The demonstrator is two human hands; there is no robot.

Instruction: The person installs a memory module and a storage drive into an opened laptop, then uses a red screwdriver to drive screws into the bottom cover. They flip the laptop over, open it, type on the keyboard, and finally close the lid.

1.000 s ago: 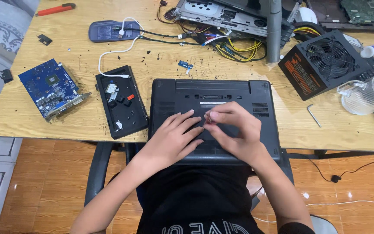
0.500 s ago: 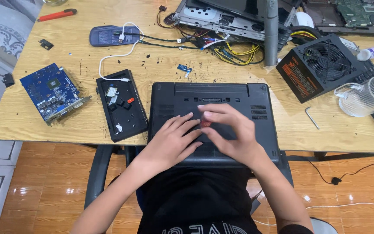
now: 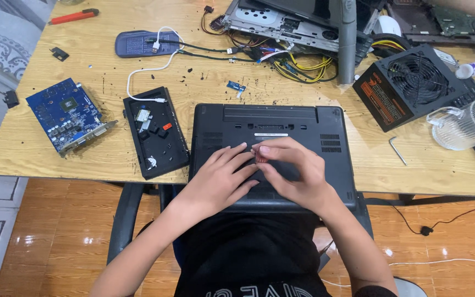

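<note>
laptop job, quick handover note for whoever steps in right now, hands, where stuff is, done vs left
Left hand: flat on the upturned black laptop, fingers spread, holding nothing.
Right hand: fingertips pinch a small red thing just above the laptop's base; what it is cannot be told.
Laptop lies bottom up at the desk's near edge. To its left, a black tray with small parts, then a blue circuit board. An L-shaped hex key lies to its right.
Done: small parts lie in the tray.
Left: base cover looks in place; not opened.

Both hands, left hand (image 3: 221, 179) and right hand (image 3: 295, 173), rest on an upturned black laptop (image 3: 273, 124).
</note>
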